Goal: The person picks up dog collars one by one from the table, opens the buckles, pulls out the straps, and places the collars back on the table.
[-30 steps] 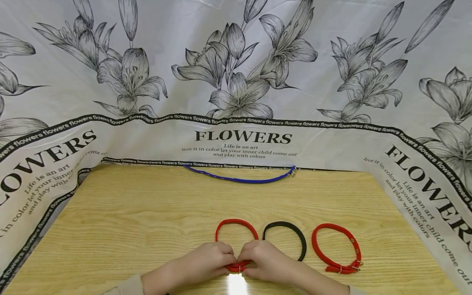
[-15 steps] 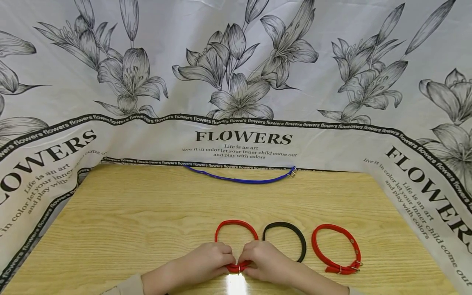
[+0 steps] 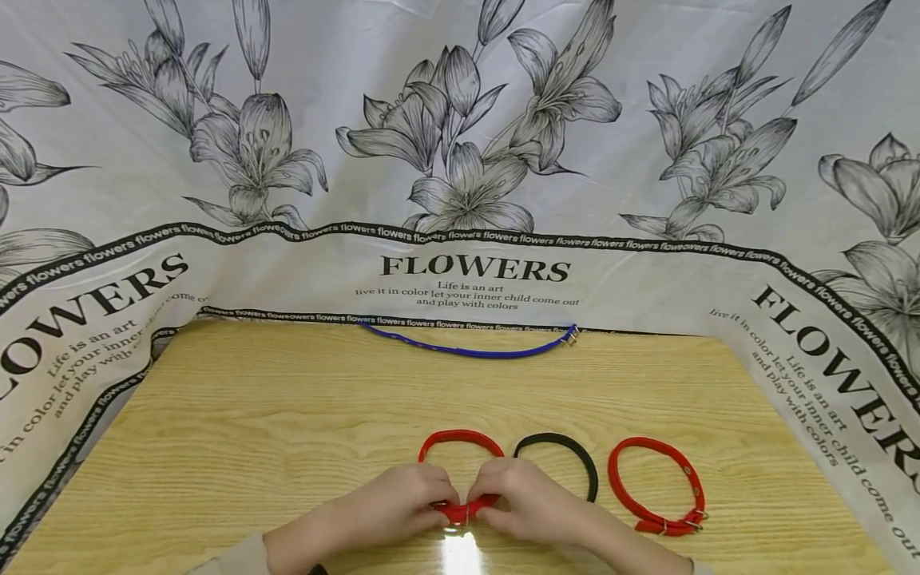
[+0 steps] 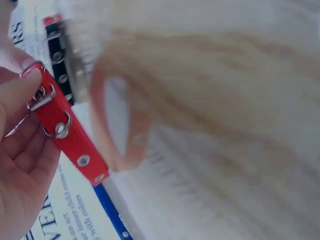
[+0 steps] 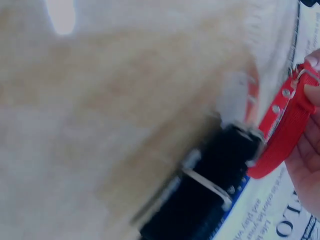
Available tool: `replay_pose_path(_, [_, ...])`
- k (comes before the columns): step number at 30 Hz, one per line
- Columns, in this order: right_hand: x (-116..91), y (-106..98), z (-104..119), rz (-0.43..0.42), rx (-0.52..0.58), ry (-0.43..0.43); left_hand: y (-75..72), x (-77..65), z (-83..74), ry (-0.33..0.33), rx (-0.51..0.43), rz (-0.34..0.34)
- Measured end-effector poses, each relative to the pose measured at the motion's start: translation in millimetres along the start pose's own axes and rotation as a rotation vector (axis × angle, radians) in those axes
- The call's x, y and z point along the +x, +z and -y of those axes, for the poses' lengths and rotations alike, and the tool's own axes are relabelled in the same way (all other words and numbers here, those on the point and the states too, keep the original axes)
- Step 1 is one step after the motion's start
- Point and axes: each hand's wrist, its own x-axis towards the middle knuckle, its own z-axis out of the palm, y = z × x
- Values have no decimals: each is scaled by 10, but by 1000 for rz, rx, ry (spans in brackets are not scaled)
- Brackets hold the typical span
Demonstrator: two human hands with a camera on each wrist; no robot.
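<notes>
In the head view a red buckled collar [image 3: 465, 435] forms a loop near the front of the table. My left hand [image 3: 402, 503] pinches its near side left of the buckle, and my right hand [image 3: 523, 499] pinches it on the right. Between the hands a short red stretch with metal hardware shows. The left wrist view gives the red collar [image 4: 70, 125] with its buckle, a D-ring and eyelets, thumb on the strap by the buckle. From the right wrist, the red collar [image 5: 285, 140] appears bent double beside the fingers.
Right of the hands lies a black collar [image 3: 578, 449], partly hidden by the right hand. Further right is another red collar [image 3: 616, 479], fastened in a loop. A blue collar [image 3: 496, 353] stretches along the back edge of the wooden table [image 3: 287, 383], below the flower-print cloth [image 3: 302, 271].
Both hands have shifted slightly apart, and the near side of the red collar has come up a little, so more of it shows between them. The other collars have stayed put.
</notes>
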Motion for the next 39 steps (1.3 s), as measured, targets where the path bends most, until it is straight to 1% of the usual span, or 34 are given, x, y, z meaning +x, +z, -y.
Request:
replay_pose_path(2, [3, -65, 10, 6, 49, 14, -51, 8, -11, -54, -110, -14])
replay_pose_path(4, [2, -127, 22, 8, 82, 29, -103, 16, -24, -103, -193, -26])
replay_pose_path(8, [6, -241, 55, -7, 106, 23, -192, 21, -53, -162, -244, -35])
replay_pose_path(12, [22, -314, 77, -39, 157, -8, -261, 12, -86, -182, -268, -56])
replay_pose_path(14, [22, -345, 85, -49, 213, 3, -298, 6, -108, -188, -298, -76])
replay_pose_path(16, [18, -378, 96, -56, 272, 33, -336, 5, -132, -182, -319, -99])
replay_pose_path(19, [16, -427, 117, -61, 372, 105, -395, 15, -167, -166, -346, -136])
replay_pose_path(24, [40, -493, 156, -78, 573, 225, -482, 46, -233, -157, -360, -206])
replay_pose_path(27, [56, -519, 186, -97, 677, 276, -511, 52, -280, -142, -350, -266])
replay_pose_path(30, [70, -537, 225, -115, 740, 302, -525, 61, -328, -94, -316, -342])
replay_pose_path(34, [84, -554, 282, -134, 777, 335, -540, 102, -384, -9, -239, -432])
replay_pose_path(36, [94, -565, 312, -136, 792, 367, -547, 126, -411, 21, -197, -461])
replay_pose_path(39, [116, -580, 358, -138, 822, 425, -562, 151, -450, 39, -136, -484])
